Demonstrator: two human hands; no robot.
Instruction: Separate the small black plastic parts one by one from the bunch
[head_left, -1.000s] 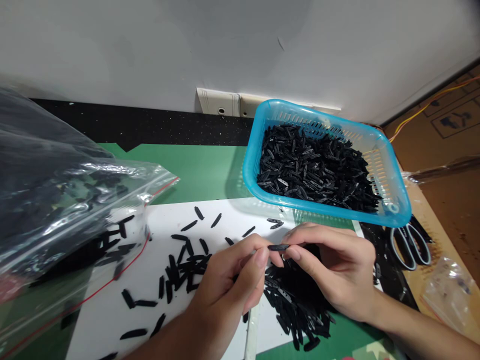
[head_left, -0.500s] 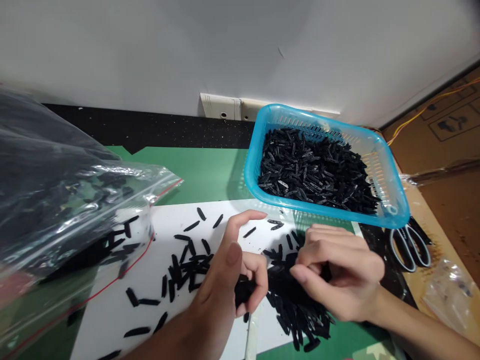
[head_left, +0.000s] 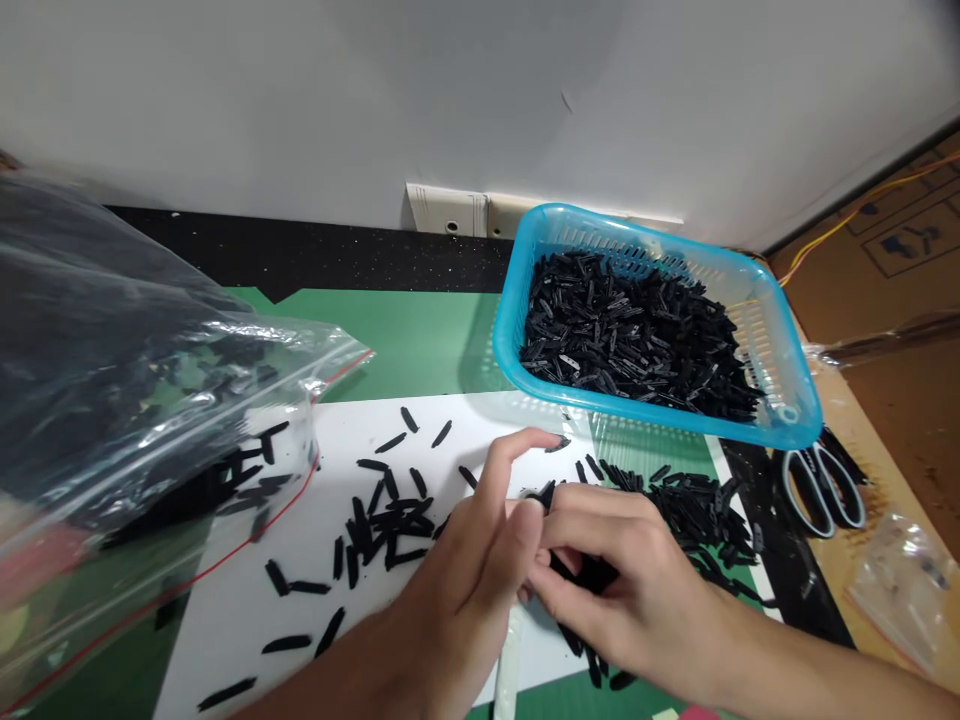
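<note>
Blue basket [head_left: 780, 330] — black clips [head_left: 630, 340], heaped

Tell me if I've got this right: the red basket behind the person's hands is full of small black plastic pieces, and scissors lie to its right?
Not quite: the basket is blue, not red, as the head view shows. The rest holds: it sits behind the left hand and right hand, it is full of small black plastic pieces, and scissors lie by its right corner.

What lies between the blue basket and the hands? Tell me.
In the head view, loose black plastic pieces lie on the white sheet between the blue basket and the left hand and right hand.
</note>
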